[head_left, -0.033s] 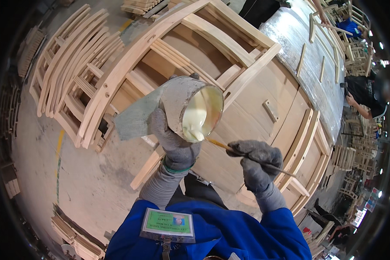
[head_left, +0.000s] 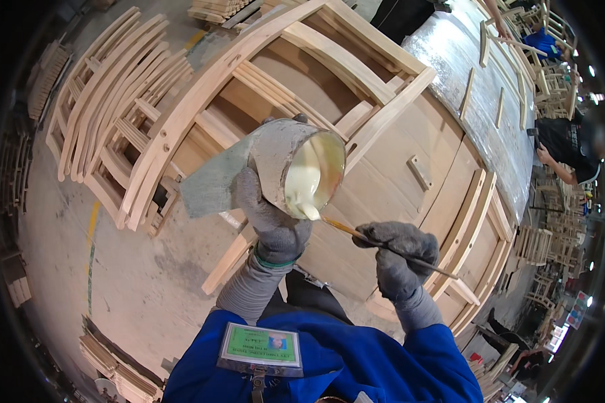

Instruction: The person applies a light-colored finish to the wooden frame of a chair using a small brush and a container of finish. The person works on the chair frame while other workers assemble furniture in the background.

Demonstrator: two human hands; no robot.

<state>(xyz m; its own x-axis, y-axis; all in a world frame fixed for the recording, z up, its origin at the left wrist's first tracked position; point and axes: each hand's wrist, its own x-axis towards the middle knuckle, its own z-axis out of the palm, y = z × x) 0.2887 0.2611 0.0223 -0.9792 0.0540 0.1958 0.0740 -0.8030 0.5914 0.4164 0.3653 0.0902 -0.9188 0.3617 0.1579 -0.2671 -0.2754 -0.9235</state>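
Observation:
My left hand, in a grey glove, grips a round grey pot from below and behind. Tilted toward the right, the pot shows its inside, with thick creamy-white glue reaching its lower lip. A flat grey-green piece sticks out to the pot's left; I cannot tell what it is. Also gloved, my right hand is closed around a thin stick. Its glue-coated tip is at the lower rim. Whether the tip carries bristles is hidden by the glue.
Beyond the pot, curved wooden frames lie on a cardboard-topped table. More frames are stacked at left on the concrete floor. A film-wrapped surface bears wooden strips. At far right stands a person in black.
The stick's tip has shifted very slightly to the right, with a lump of glue following it over the pot's lip. Both hands stay almost where they were.

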